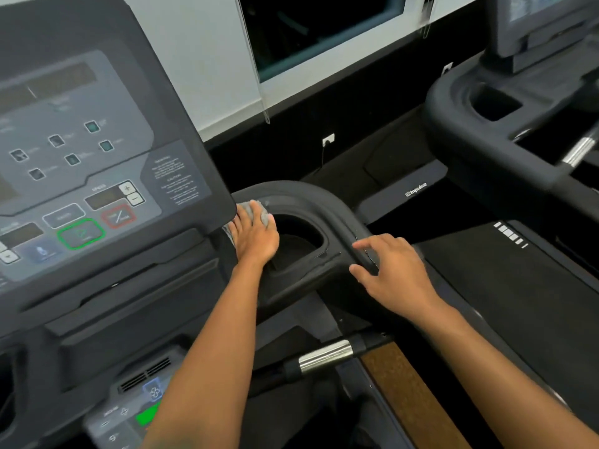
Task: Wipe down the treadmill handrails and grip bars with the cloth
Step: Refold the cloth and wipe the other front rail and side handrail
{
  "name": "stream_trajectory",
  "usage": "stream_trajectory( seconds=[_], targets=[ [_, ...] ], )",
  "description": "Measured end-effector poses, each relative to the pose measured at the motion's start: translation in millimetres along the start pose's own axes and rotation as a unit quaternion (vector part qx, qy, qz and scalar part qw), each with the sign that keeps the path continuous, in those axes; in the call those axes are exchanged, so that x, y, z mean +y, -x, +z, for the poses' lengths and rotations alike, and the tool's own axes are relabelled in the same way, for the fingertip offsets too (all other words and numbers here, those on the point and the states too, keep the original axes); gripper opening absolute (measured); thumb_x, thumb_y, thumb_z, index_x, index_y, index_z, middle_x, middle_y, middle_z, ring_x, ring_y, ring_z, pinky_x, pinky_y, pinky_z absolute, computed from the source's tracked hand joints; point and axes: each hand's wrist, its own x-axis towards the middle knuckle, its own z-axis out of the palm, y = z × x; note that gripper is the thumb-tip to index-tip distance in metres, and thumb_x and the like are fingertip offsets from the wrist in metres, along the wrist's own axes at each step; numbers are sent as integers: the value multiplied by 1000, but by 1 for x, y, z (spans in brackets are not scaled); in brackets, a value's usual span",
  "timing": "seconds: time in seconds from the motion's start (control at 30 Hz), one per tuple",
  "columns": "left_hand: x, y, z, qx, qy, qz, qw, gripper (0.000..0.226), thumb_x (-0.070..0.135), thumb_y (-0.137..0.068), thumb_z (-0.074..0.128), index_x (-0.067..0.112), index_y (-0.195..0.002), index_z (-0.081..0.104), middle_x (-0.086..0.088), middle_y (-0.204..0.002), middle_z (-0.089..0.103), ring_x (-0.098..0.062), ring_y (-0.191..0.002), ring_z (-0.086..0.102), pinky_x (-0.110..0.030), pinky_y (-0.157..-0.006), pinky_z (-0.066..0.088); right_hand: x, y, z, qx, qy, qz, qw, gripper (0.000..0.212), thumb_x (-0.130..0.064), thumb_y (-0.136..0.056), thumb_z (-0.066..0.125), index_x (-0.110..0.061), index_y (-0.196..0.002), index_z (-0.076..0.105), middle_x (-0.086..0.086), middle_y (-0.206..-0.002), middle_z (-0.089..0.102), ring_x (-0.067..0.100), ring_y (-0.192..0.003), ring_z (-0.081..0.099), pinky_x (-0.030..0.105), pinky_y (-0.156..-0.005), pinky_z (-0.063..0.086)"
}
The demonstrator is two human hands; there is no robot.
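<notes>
A grey cloth [251,207] lies pressed flat under my left hand [256,236] on the black moulded surround of the treadmill, right beside the console's lower right corner and at the left rim of the cup holder [299,234]. My right hand [390,268] rests with fingers spread on the curved black handrail [337,209] at the right of the cup holder, holding nothing. Below my arms runs a grip bar [325,354] with a shiny metal sensor section.
The treadmill console [87,150] with its buttons fills the left side. A second treadmill [492,147] with its own cup holder and metal grip stands at the right. A white wall with a window and a wall socket [328,140] lies behind.
</notes>
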Motion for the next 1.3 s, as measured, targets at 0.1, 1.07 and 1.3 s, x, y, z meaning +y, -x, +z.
stream_trajectory(
  seconds=[0.1,1.07,1.3],
  targets=[
    [7,-15,0,26,-14,18,999,62,40,-114,17,20,-171,3,-19,-176,-16,-30,-164,-14,-44,-132,-9,6,-7,7,-1,28,8,1000,52,-43,-86,78,-29,-132,61,-5,-133,61,21,-122,54,38,-108,41],
    [39,-60,1,-4,-101,138,985,64,44,-113,13,20,-170,-3,-15,-177,-15,-30,-163,-19,-52,-131,-13,13,-19,3,-21,67,102,992,81,-62,-81,75,-29,-149,45,-4,-149,50,20,-138,43,40,-118,37],
    [107,-10,45,-76,-87,292,949,66,50,-110,11,27,-169,-8,-11,-175,-22,-29,-160,-28,-54,-127,-21,14,-14,2,11,41,135,990,81,-73,-81,62,-28,-148,47,-1,-148,53,22,-138,44,44,-116,40]
  ],
)
